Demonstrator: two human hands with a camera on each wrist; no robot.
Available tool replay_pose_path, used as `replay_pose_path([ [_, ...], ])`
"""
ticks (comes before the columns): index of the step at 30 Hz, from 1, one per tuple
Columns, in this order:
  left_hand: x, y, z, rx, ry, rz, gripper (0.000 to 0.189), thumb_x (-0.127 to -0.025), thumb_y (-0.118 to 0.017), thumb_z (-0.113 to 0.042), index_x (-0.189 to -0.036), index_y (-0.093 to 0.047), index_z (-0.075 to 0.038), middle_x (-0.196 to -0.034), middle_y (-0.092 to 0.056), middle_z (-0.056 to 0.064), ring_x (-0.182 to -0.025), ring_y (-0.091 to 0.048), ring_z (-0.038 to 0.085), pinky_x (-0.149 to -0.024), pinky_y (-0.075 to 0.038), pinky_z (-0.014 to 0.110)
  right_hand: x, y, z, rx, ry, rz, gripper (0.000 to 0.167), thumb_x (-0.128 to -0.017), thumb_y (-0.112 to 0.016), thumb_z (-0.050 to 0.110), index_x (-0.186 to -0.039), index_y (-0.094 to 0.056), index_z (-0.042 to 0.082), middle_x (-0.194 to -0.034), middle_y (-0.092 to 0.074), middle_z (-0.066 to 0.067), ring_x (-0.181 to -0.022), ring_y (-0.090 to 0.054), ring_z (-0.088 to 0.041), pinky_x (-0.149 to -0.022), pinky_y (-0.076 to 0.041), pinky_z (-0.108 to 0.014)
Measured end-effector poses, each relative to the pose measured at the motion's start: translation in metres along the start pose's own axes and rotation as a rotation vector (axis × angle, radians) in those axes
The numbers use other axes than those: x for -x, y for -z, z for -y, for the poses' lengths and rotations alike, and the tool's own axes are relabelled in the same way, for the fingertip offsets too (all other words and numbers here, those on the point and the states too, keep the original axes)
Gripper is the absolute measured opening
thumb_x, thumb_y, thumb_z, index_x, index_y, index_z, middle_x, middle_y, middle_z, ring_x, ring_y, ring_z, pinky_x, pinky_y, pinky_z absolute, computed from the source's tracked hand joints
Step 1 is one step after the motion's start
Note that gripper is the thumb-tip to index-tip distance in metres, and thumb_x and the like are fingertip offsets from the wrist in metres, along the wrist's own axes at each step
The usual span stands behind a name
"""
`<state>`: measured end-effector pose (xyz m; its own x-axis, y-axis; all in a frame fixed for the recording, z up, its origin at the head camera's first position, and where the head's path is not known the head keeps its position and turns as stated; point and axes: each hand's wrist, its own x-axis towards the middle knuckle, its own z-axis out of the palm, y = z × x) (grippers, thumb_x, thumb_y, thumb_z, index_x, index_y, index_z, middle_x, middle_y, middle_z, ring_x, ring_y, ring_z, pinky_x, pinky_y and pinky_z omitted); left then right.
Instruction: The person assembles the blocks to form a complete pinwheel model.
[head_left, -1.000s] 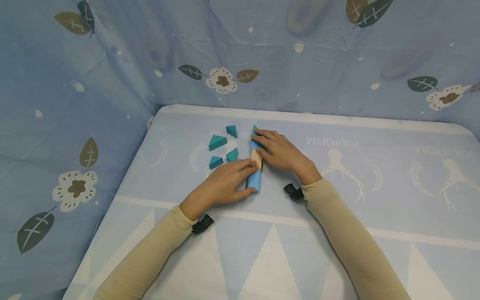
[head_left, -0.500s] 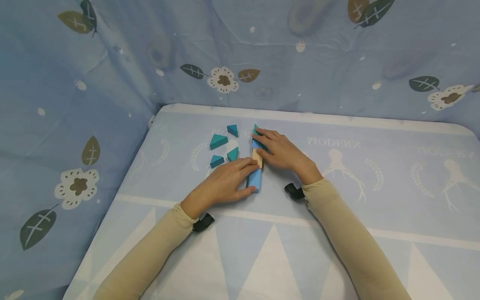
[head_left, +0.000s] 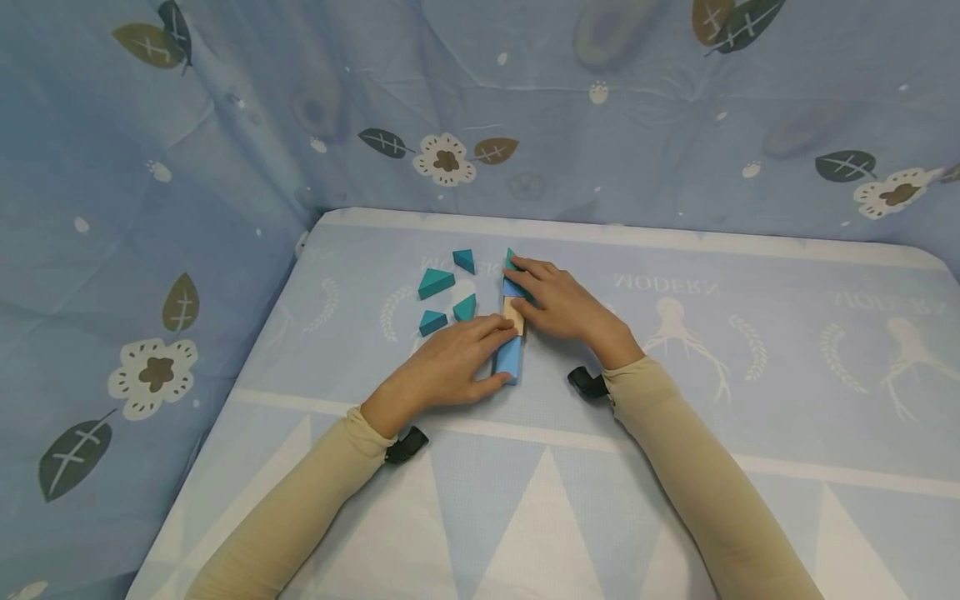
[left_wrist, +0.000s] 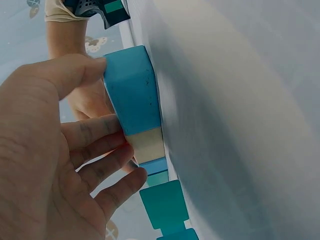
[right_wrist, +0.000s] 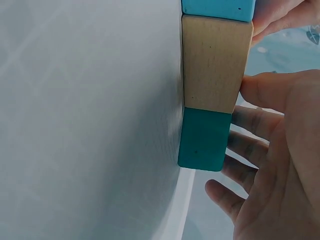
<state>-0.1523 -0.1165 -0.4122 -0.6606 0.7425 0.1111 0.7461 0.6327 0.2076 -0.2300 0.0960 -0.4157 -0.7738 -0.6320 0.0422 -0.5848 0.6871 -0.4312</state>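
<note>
A pale blue patterned cloth-covered table [head_left: 675,400] carries everything. On it a row of wooden blocks lies end to end, its long axis running away from the person toward the back curtain. The left hand [head_left: 450,367] rests at the near end, thumb and fingers curled round the long light-blue rectangular block [head_left: 508,360] from its left side. The right hand [head_left: 558,304] lies on the far part of the row, thumb against the plain natural-wood block [head_left: 513,317], fingers over the teal square block [right_wrist: 204,140] beyond it. Four small teal triangular wooden blocks [head_left: 435,283] sit loose just left of the row.
</note>
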Motion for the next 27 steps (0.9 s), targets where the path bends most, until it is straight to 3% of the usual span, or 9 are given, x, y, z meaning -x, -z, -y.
replay_pose_path([
  [14,-0.0016,0.0013,0.0006,-0.042,-0.022,0.003,0.061,-0.093,-0.063,-0.041,-0.14,-0.052,-0.004,-0.138,-0.052,0.007,-0.125,-0.053,0.021,-0.106,-0.045,0.038,-0.0005,-0.0005,-0.0006,0.021,0.009,-0.001,0.054,-0.103,-0.049,0.028,-0.151,-0.037,0.006,-0.16,-0.026,-0.015,-0.147,-0.026,-0.036,-0.116,-0.026,-0.057],
  [27,-0.0004,0.0051,0.0035,-0.003,-0.015,-0.018,0.062,-0.093,-0.063,-0.045,-0.141,-0.052,-0.007,-0.141,-0.049,0.008,-0.13,-0.049,0.023,-0.108,-0.043,0.042,-0.0001,-0.0003,-0.0017,0.02,0.012,-0.002,0.055,-0.103,-0.049,0.029,-0.152,-0.036,0.007,-0.16,-0.027,-0.014,-0.146,-0.027,-0.036,-0.115,-0.027,-0.058],
])
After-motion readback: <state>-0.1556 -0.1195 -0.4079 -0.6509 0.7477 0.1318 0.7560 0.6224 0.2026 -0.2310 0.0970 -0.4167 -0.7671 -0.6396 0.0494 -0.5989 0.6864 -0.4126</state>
